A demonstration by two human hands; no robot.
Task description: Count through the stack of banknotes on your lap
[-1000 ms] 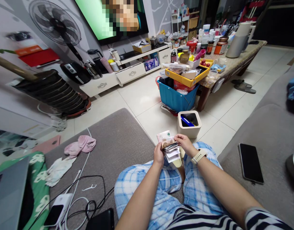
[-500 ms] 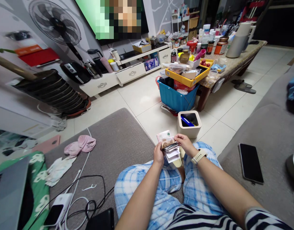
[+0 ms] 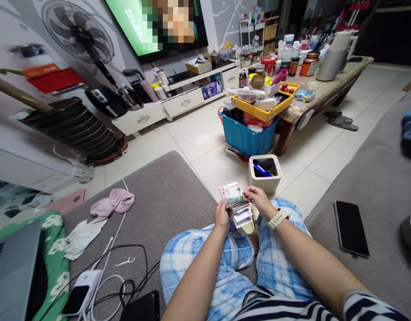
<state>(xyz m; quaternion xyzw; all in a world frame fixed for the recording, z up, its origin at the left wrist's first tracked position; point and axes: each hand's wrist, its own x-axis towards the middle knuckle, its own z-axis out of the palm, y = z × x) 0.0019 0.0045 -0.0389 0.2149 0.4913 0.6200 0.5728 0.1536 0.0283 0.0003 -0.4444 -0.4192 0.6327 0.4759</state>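
Between my hands, above my lap, is a stack of banknotes (image 3: 232,192). A green note faces me, with a pinkish note sticking up behind it at the upper left. My left hand (image 3: 222,216) is closed on the stack's left side. At the upper right edge, my right hand (image 3: 258,200) is closed with its fingertips pinching a note; exactly how many notes it has hold of cannot be made out. White paper slips (image 3: 241,218) hang below the folded edges of the notes. A pale watch (image 3: 278,218) is on my right wrist.
A beige bin (image 3: 264,183) with a blue item inside stands just beyond my hands. Behind it are a blue basket (image 3: 247,136) and a cluttered table (image 3: 294,113). A phone (image 3: 351,228) lies on the sofa at right; cables and a power bank (image 3: 86,283) lie at left.
The front of the stack has changed from a brownish note to a green one. My right hand has shifted only slightly; my left hand keeps its place.
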